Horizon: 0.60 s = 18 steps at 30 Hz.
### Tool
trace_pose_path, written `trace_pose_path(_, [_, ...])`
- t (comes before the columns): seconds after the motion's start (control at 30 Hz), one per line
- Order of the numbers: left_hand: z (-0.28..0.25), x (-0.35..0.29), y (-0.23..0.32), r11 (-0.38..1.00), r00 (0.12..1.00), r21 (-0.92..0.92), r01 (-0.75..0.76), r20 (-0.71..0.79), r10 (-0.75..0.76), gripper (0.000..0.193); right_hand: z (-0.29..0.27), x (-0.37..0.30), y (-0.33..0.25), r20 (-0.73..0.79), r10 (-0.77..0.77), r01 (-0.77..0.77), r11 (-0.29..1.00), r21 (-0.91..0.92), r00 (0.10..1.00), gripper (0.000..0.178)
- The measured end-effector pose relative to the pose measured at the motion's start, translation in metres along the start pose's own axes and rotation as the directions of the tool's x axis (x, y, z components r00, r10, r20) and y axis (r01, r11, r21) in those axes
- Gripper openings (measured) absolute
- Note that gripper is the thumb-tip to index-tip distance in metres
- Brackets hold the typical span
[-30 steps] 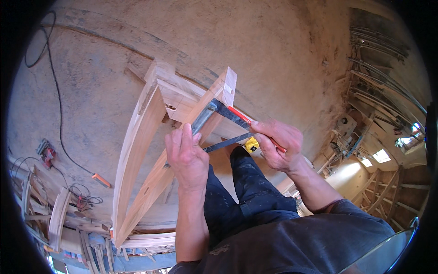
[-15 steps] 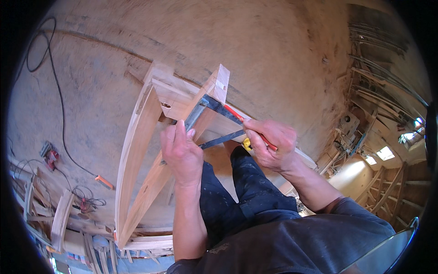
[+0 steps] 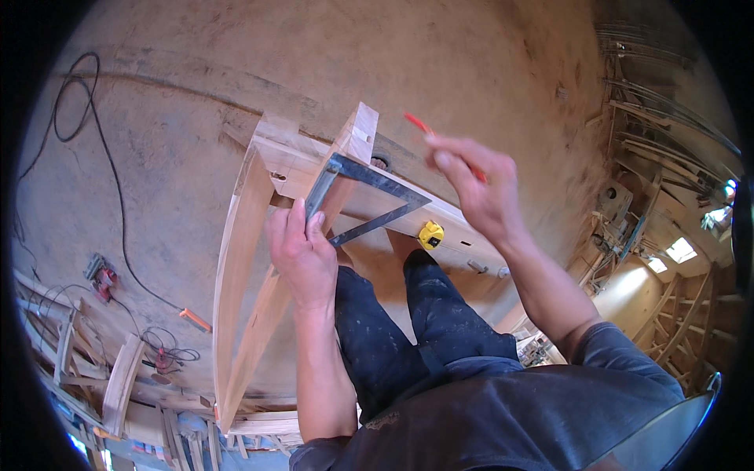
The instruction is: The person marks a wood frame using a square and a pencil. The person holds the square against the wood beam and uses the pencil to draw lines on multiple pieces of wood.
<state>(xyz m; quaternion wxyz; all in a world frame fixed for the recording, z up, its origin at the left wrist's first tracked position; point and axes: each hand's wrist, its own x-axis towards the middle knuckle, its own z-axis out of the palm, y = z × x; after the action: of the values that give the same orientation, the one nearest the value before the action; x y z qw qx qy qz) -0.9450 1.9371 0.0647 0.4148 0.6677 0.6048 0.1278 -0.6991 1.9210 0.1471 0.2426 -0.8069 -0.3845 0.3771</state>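
Observation:
My left hand is closed on the thick stock of a dark metal triangular square, pressing it along a pale wooden beam. The square's thin blade and diagonal brace reach right across a wooden crosspiece. Raised to the right and apart from the wood, my right hand grips a red pencil, its end pointing up and left. A yellow tape measure rests on the crosspiece below the square. Slots are cut in the beam's end and in the crosspiece.
Curved timbers extend toward the lower left. On the dusty floor lie a black cable with an orange connector and a red power tool. Wood strips are stacked at far right; more offcuts sit lower left.
My right hand has lifted up and right with the pencil, away from the square's blade. The tape measure is now uncovered. My left hand still holds the square against the beam.

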Motion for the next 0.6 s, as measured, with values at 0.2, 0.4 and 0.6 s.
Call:
trace_pose_path(0.2, [-0.009,-0.018,0.009,0.968,0.998,0.243,-0.060,0.018,0.057,0.053,0.076,0.117,0.076,0.355,0.250,-0.425,0.673,0.606,0.901,0.024])
trace_pose_path(0.4, [-0.015,-0.021,-0.008,0.947,0.992,0.295,-0.125,0.053,0.115,0.056,0.103,0.109,0.072,0.465,0.354,-0.565,0.274,0.778,0.812,0.018])
trace_pose_path(0.6, [-0.022,0.001,-0.025,0.991,0.989,0.131,-0.039,0.150,0.019,0.043,0.105,0.093,0.087,0.144,0.555,-0.514,0.601,0.613,0.820,0.007])
